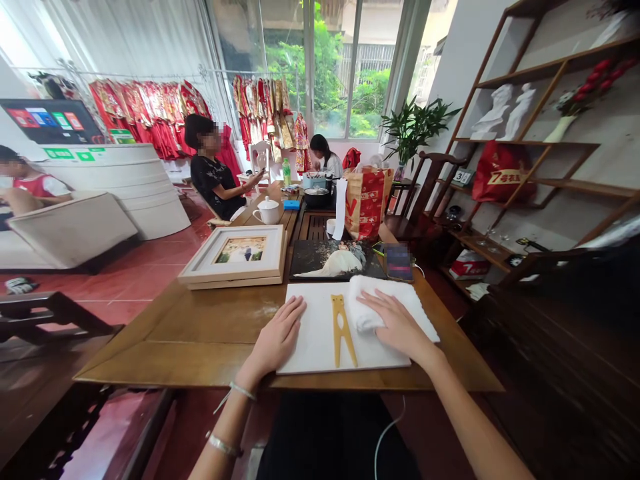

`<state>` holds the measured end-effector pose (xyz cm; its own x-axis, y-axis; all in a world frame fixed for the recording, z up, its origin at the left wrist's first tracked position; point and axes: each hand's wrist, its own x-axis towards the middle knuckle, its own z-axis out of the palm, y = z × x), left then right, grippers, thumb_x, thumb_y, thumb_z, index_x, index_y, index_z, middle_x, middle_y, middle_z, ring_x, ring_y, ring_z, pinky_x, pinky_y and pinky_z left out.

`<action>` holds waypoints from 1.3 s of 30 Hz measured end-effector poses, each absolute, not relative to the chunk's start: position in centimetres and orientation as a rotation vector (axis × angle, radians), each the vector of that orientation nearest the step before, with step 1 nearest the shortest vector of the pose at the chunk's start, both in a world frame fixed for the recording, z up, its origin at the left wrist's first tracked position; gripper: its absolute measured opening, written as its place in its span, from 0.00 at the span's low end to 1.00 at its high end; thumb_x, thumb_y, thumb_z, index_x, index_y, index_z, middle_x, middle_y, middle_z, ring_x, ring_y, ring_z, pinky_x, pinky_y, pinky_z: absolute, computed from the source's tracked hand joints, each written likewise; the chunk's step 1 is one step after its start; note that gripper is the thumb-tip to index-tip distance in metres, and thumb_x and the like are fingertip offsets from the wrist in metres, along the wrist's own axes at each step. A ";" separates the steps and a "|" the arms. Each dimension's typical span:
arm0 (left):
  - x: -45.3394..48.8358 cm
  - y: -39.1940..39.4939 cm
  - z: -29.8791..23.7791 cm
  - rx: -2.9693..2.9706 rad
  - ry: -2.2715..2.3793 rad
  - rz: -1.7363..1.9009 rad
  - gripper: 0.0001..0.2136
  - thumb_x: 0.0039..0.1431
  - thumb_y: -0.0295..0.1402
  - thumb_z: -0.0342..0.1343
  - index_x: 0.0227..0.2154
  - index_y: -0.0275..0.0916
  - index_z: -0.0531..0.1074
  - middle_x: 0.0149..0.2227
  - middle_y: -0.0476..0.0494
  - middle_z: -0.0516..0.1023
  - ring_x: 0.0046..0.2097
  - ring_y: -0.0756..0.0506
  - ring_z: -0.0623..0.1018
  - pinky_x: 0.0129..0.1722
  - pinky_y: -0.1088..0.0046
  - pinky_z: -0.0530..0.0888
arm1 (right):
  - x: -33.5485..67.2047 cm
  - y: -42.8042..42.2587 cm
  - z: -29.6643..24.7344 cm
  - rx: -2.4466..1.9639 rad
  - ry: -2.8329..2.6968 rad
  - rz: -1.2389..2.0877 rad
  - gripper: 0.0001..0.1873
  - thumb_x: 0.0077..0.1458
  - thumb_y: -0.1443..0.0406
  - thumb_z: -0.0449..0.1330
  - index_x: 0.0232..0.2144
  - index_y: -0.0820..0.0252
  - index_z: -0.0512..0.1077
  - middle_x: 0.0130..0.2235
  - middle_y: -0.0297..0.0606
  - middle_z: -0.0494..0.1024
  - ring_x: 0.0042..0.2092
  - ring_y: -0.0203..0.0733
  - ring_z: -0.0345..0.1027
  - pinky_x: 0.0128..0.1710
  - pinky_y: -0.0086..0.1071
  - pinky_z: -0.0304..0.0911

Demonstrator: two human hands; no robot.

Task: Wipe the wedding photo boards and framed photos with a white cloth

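Note:
A white flat panel lies face down on the wooden table in front of me. A gold easel stand is fixed along its middle. My left hand rests flat on the panel's left edge, fingers stretched out. My right hand presses flat on a folded white cloth that lies on the panel's right side.
Stacked pale picture frames and a dark photo print lie beyond the panel, with a phone beside them. A red bag, teapot and pot stand farther back. Two people sit at the far end. Shelves stand at right.

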<state>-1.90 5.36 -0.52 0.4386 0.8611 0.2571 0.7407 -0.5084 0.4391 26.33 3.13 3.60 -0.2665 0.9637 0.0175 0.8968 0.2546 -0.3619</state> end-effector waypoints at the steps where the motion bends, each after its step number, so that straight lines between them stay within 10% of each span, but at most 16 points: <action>1: -1.9 5.4 -0.5 2.435 1.390 0.661 0.21 0.66 0.32 0.37 0.59 0.39 0.61 0.64 0.44 0.60 0.66 0.45 0.56 0.64 0.61 0.56 | 26.1 4.3 3.5 -1.752 -2.273 0.394 0.41 0.40 0.75 0.49 0.60 0.56 0.60 0.65 0.32 0.55 0.67 0.46 0.39 0.64 0.49 0.36; 18: -1.8 5.4 -0.9 2.450 1.397 0.669 0.21 0.66 0.32 0.37 0.59 0.38 0.61 0.64 0.43 0.59 0.66 0.45 0.55 0.64 0.60 0.56 | 26.2 -7.5 3.4 -1.631 -2.466 0.407 0.53 0.31 0.78 0.47 0.63 0.45 0.52 0.66 0.22 0.48 0.67 0.42 0.33 0.65 0.52 0.31; 31: -2.0 5.5 -0.7 2.446 1.394 0.677 0.21 0.66 0.33 0.38 0.59 0.39 0.62 0.64 0.44 0.60 0.65 0.44 0.57 0.64 0.60 0.57 | 26.4 6.6 2.8 -1.745 -2.231 0.391 0.42 0.41 0.75 0.49 0.62 0.55 0.57 0.66 0.34 0.52 0.67 0.46 0.35 0.63 0.55 0.29; 39: -1.9 5.3 -0.6 2.440 1.395 0.681 0.21 0.66 0.32 0.38 0.59 0.40 0.60 0.64 0.45 0.60 0.66 0.45 0.56 0.64 0.60 0.56 | 26.5 -0.6 2.4 -1.660 -2.337 0.305 0.48 0.34 0.76 0.47 0.62 0.52 0.56 0.66 0.29 0.52 0.67 0.45 0.36 0.64 0.54 0.31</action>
<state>-1.91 5.32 -0.56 0.4326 0.8595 0.2722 0.7430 -0.5109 0.4324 26.48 -0.56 2.36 -0.3145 0.9452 0.0874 0.8910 0.3257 -0.3163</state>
